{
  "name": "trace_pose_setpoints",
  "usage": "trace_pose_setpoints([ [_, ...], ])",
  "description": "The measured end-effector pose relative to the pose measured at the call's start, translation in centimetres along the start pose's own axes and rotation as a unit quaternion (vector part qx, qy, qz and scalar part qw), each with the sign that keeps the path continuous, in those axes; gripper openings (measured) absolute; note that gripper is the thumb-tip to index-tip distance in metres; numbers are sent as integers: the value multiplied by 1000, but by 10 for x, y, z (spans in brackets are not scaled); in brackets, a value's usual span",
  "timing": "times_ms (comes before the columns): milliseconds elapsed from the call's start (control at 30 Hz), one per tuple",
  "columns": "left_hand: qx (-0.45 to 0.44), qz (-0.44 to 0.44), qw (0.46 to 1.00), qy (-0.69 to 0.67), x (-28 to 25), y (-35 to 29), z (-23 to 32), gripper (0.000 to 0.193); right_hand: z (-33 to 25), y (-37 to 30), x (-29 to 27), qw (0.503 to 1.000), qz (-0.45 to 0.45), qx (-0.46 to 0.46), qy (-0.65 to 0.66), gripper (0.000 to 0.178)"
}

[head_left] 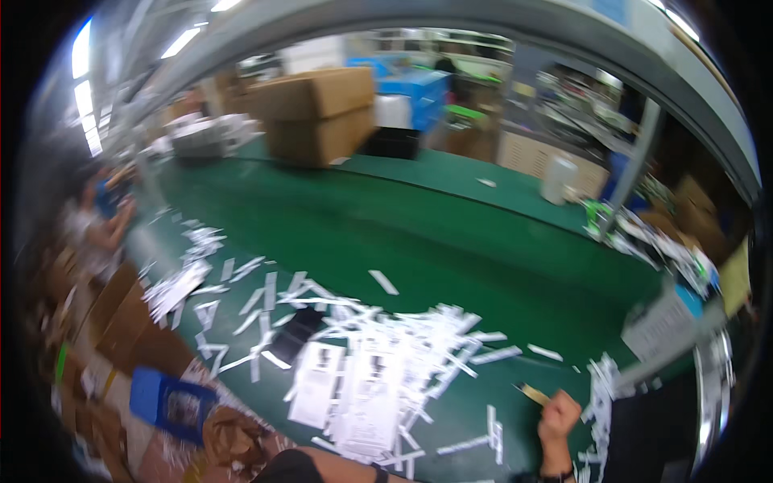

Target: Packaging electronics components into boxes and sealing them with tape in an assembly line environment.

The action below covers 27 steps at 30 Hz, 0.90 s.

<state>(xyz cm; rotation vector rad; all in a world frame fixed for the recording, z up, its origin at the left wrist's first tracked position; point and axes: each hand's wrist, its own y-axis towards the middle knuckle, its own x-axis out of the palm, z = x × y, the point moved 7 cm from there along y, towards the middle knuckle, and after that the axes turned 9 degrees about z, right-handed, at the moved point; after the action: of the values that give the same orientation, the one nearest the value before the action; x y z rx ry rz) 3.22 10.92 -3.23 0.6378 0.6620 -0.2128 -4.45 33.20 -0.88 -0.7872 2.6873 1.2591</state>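
Note:
On the right, my right hand is closed around a short yellowish tool with a thin dark tip pointing left. Blur hides its exact kind. The hand is over the green table, right of a heap of narrow white paper strips. My left forearm lies along the lower edge with a dark band at the wrist; the left hand is out of the picture. Between the arms are two stacks of white printed sheets, a wider one and a narrower one, with a flat black piece beside them.
A brown cardboard box and a blue box stand on the back ledge, with a white roll farther right. At lower left are a blue bin and an open carton. Another person works at far left.

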Motion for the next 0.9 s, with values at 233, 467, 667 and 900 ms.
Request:
trace_pose_setpoints([
  [233,-46,-9,997,66,-23,-6,-3,31,-30,20,36,972,-67,65,215,48],
  [467,-51,-3,998,27,-15,1,-2,32,-42,11,12,994,-54,6,95,41],
  [667,-47,-21,998,32,-11,-4,1,34,-50,9,19,991,-48,30,119,42],
  [900,-56,-25,998,25,-13,-6,-3,32,-43,8,23,989,-49,56,130,43],
])
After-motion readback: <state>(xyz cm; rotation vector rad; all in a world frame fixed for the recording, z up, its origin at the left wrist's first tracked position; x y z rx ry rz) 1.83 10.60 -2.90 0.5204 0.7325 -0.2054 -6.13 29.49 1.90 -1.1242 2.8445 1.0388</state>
